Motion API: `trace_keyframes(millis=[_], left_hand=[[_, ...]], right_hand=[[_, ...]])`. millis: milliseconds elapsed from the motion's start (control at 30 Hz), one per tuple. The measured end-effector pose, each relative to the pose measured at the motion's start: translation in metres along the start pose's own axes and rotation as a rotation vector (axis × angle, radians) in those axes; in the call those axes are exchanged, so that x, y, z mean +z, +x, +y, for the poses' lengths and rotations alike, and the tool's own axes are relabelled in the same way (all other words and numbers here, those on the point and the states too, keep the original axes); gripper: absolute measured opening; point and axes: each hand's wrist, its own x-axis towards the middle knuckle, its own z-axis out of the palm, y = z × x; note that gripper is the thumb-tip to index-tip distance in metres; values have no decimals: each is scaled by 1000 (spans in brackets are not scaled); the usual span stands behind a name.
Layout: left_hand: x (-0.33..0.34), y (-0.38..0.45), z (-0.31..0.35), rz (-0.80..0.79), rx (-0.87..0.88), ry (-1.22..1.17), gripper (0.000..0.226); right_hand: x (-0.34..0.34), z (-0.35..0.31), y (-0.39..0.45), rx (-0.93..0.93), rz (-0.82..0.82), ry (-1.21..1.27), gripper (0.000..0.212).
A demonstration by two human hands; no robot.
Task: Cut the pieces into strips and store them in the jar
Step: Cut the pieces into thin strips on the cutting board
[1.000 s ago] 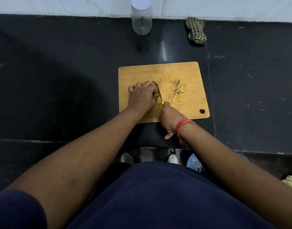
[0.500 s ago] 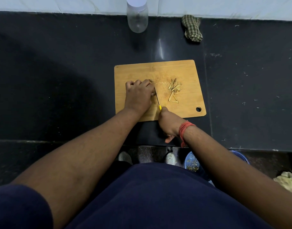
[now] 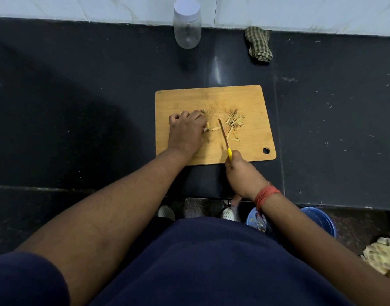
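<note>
While the knife (image 3: 223, 135) sat against the left hand (image 3: 186, 131) a moment ago, it now lies apart, one pale strip (image 3: 216, 128) between them. Left fingers curl over a piece (image 3: 207, 125); right hand (image 3: 242, 171) grips the yellow handle. Cut strips (image 3: 233, 123) heap just right of the blade on one board (image 3: 251, 102); one lidded jar (image 3: 187, 25) stands well beyond on the tabletop (image 3: 101, 85).

We note a wooden cutting board (image 3: 214, 100) — pale, matt, its middle roughened by fine cut marks. The counter (image 3: 79, 96) under it is dark polished stone, glossy enough to throw a bright glare streak, flecked with pale crumbs. The jar (image 3: 187, 29) looks like clear plastic with a smooth white lid. The knife (image 3: 223, 134) has a dull blade and a shiny yellow plastic handle. A checked woven cloth (image 3: 258, 44) lies crumpled — soft, matt. The strips (image 3: 233, 123) look dry and fibrous. The wall tile (image 3: 300, 12) is smooth, pale, marbled.
</note>
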Motion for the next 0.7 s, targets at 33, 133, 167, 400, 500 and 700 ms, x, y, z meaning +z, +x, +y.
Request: trace_keyframes(millis=[33,133,167,400,500,700], left_hand=[[0,0,0,-4,-7,-8,12],[0,-1,-1,-5,-34,-36,13],[0,-1,-1,-3,-42,-46,12],[1,-1,-3,-1,-48,-68,5],[2,-1,-3,9,-45,-72,7],[2,-1,-7,14,-22,-82,9]], right_hand=[[-2,-2,6,8,43,23,16],[-5,-20,16,-14,31,91,22],[-5,-24,21,-1,9,101,25],[7,-35,29,-43,-47,-17,37],[8,-36,29,-47,-22,12,36],[8,-40,34,5,-85,71,39]])
